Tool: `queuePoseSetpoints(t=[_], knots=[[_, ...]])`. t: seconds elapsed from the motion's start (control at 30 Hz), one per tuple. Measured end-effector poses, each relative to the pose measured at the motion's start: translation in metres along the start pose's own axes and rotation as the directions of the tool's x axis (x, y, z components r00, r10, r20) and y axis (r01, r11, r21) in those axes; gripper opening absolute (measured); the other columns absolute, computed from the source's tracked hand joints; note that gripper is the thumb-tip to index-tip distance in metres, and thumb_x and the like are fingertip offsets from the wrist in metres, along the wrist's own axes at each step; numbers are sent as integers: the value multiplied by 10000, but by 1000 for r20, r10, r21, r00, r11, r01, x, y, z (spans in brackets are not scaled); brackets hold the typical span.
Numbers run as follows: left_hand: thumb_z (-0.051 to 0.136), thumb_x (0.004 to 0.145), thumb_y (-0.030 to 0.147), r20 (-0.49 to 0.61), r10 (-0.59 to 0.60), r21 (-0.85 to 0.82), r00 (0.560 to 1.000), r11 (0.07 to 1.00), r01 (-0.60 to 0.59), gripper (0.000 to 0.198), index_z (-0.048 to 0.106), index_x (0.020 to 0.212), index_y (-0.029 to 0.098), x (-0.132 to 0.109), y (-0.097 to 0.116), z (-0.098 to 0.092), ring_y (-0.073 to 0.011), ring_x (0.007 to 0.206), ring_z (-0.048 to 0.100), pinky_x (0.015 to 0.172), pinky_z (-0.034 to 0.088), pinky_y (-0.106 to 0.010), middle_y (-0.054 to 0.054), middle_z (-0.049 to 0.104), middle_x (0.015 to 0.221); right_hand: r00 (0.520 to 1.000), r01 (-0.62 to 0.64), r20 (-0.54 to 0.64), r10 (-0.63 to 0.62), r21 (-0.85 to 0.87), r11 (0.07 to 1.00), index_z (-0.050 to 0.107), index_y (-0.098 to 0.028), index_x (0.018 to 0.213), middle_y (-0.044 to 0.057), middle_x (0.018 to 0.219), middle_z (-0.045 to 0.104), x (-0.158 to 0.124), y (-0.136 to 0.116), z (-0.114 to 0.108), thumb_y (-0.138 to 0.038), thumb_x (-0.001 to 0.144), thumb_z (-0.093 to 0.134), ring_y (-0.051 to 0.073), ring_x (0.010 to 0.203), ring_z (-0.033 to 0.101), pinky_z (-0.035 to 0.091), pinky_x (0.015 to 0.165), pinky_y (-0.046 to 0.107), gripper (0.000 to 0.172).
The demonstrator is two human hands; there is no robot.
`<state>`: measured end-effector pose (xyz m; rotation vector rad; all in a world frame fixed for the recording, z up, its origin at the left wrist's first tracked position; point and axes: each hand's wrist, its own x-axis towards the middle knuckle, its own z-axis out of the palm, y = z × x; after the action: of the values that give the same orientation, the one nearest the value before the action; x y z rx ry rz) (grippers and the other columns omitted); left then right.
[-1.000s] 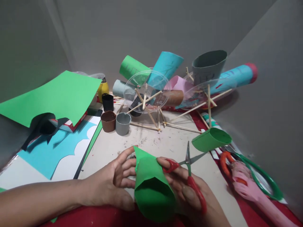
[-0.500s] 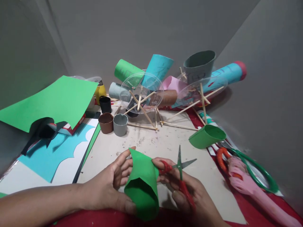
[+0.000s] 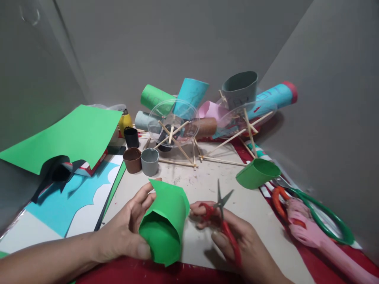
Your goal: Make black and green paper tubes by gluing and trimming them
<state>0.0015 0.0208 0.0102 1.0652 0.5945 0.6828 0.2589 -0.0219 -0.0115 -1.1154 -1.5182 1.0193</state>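
Note:
My left hand (image 3: 127, 225) grips a rolled green paper tube (image 3: 170, 201) from its left side, thumb near the tube's lower opening. The tube's near end faces me and its upper edge rises to a pointed corner. Just right of it, my right hand (image 3: 233, 236) holds small scissors (image 3: 229, 232) with red handles, their blades apart and pointing up and away. The right fingertips are close to the tube's right edge but apart from it. Beyond the hands stand a brown paper cup (image 3: 132, 160), a grey paper cup (image 3: 150, 162) and a black one (image 3: 131, 137).
Stick frames with clear plastic discs (image 3: 173, 123) and coloured paper tubes stand at the back. A large green sheet (image 3: 74, 134) lies at left over cut paper. At right are another green tube (image 3: 257, 173), green-handled scissors (image 3: 325, 217) and a pink wrapped object (image 3: 328, 248).
My left hand has shifted the green tube left and turned it slightly. The right fingers have let go of its edge, and the scissors' blades are closer together.

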Motion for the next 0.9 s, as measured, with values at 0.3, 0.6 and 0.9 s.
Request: queuePoseSetpoints(t=[0.3, 0.6, 0.9], knots=[[858, 558, 514, -55, 2, -38, 998, 999, -4, 1120, 287, 1488, 258, 2, 3, 0, -386, 1483, -1, 1177, 68, -546, -130, 211, 1591, 983, -108, 146, 108, -13, 994, 550, -214, 747, 55, 963, 629, 6, -3, 4, -314, 850, 586, 207, 912, 606, 475, 810, 301, 147], [858, 595, 462, -32, 32, -91, 999, 995, -35, 1018, 362, 1454, 231, 5, 13, 7, -403, 1442, 205, 1159, 158, -558, -161, 347, 1506, 920, -355, 221, 325, 109, 929, 586, -198, 984, 63, 874, 656, 4, 5, 6, -464, 867, 601, 189, 754, 616, 490, 707, 310, 291], [831, 627, 453, 5, 92, -86, 996, 992, -92, 950, 379, 1446, 289, 5, -1, -6, -396, 1411, 277, 1133, 229, -549, -124, 388, 1477, 871, -452, 276, 406, 128, 883, 461, -198, 669, -77, 530, 377, 3, 3, 10, -571, 764, 709, 70, 467, 319, 263, 436, 196, 458]])
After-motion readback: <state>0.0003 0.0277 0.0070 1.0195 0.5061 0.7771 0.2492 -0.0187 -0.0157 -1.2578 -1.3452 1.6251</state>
